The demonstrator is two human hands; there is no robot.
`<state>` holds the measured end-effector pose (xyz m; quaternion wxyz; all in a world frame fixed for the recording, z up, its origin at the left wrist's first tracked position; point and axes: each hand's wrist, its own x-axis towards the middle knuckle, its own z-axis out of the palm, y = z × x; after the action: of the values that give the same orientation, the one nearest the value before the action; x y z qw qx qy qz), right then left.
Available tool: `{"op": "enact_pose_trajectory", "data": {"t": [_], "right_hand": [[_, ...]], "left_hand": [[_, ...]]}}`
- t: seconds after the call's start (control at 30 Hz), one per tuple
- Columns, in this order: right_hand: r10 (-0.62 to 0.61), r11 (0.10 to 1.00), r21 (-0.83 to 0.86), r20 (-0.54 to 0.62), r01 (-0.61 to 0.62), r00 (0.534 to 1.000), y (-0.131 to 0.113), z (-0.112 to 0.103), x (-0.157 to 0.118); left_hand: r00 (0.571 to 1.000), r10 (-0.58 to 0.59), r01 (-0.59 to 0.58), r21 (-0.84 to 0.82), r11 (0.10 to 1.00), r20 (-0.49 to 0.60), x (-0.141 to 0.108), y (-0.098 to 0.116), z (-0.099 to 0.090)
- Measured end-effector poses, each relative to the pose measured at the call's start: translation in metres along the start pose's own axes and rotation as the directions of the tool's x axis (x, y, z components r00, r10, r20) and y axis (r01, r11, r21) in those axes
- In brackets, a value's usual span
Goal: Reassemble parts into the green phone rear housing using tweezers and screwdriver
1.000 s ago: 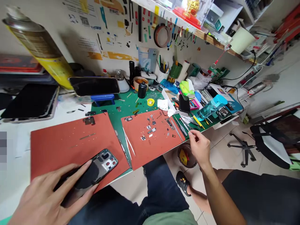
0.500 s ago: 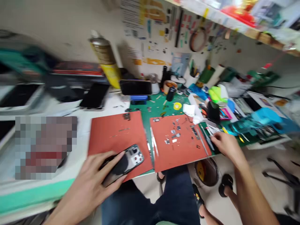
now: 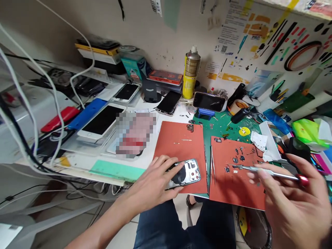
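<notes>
My left hand [image 3: 153,181] lies flat on an opened phone housing [image 3: 188,173], pinning it to the near edge of the left red mat [image 3: 181,145]. My right hand [image 3: 293,204] is raised over the desk's front edge and grips a slim metal screwdriver [image 3: 261,170] with a red end. Its tip points left over the right red mat [image 3: 233,180]. On that mat lie several tiny screws and phone parts [image 3: 240,159]. Tweezers [image 3: 211,166] rest between the two mats.
A yellow spray can [image 3: 190,72] stands by the wall, with a phone on a blue stand [image 3: 209,102] beside it. Several phones and screens [image 3: 103,119] are stacked at the left under hanging white cables [image 3: 15,103]. Cluttered tools and a green cutting mat [image 3: 225,126] fill the right.
The view has swung left. My right hand has lifted off the tools at the desk's right and now holds a screwdriver over the right mat. My left hand has stayed on the housing.
</notes>
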<state>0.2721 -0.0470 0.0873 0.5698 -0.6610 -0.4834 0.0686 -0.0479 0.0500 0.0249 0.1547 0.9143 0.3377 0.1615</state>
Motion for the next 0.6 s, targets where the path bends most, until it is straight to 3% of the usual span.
{"op": "enact_pose_trajectory", "data": {"t": [0.03,0.1,0.27,0.4,0.6], "right_hand": [[0.08,0.991,0.11,0.016,-0.081,0.997,-0.011,0.019,0.005],[0.1,0.965,0.237,0.075,-0.115,0.992,-0.021,0.052,0.018],[0.056,0.963,0.239,0.276,-0.125,0.959,0.001,0.11,0.039],[0.024,0.985,0.15,0.381,-0.087,0.924,0.021,0.131,0.037],[0.032,0.991,0.107,0.413,-0.084,0.91,0.023,0.133,0.034]], "left_hand": [[1.0,0.004,-0.004,0.009,1.0,0.023,0.002,0.0,-0.002],[0.998,0.02,-0.021,0.01,1.0,0.063,0.006,-0.001,-0.005],[0.996,0.059,-0.055,-0.056,0.997,0.064,0.011,-0.01,-0.004],[0.998,0.049,-0.044,-0.088,0.995,0.045,0.009,-0.014,0.0],[0.999,0.032,-0.028,-0.087,0.996,0.044,0.008,-0.011,-0.002]]}}
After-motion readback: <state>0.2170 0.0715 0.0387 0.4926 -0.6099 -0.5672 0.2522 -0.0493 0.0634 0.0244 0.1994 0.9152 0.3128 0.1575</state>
